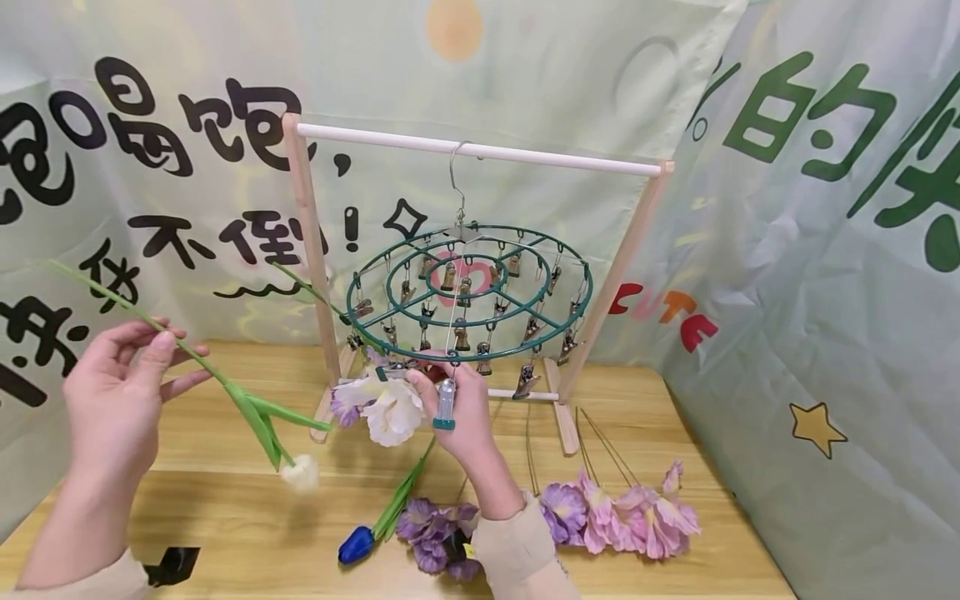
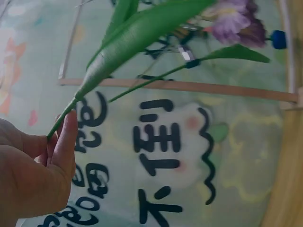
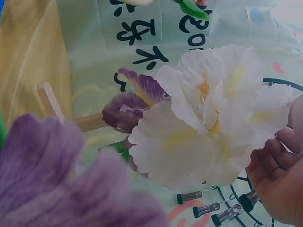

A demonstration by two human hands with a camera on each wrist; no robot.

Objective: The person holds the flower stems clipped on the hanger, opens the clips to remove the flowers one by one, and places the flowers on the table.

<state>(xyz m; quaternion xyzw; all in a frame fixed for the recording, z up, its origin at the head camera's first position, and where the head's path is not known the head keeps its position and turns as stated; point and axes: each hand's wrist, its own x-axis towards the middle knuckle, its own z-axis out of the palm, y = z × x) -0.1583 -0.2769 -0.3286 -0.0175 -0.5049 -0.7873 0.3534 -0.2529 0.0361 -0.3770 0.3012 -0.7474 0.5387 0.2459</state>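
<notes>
My left hand [image 1: 123,392] pinches the green stem of a white tulip [image 1: 302,473] between thumb and fingertips, flower end tilted down to the right. Near the front left rim of a round green clip hanger [image 1: 397,340], my right hand [image 1: 465,408] appears to pinch a metal clip [image 1: 393,368]; the petals partly hide this in the right wrist view. Just beside these fingers hangs a white ruffled flower [image 3: 203,123], with a purple flower [image 3: 125,111] behind it. In the left wrist view, another clip [image 2: 187,54] lies across a leafy green stem [image 2: 151,84].
The hanger hooks over the white bar [image 1: 525,156] of a wooden stand; several clips dangle around it. On the table [image 1: 225,533] lie a blue tulip [image 1: 356,546], purple flowers [image 1: 431,533] and pink flowers [image 1: 652,521]. A printed cloth [image 1: 780,333] surrounds the table.
</notes>
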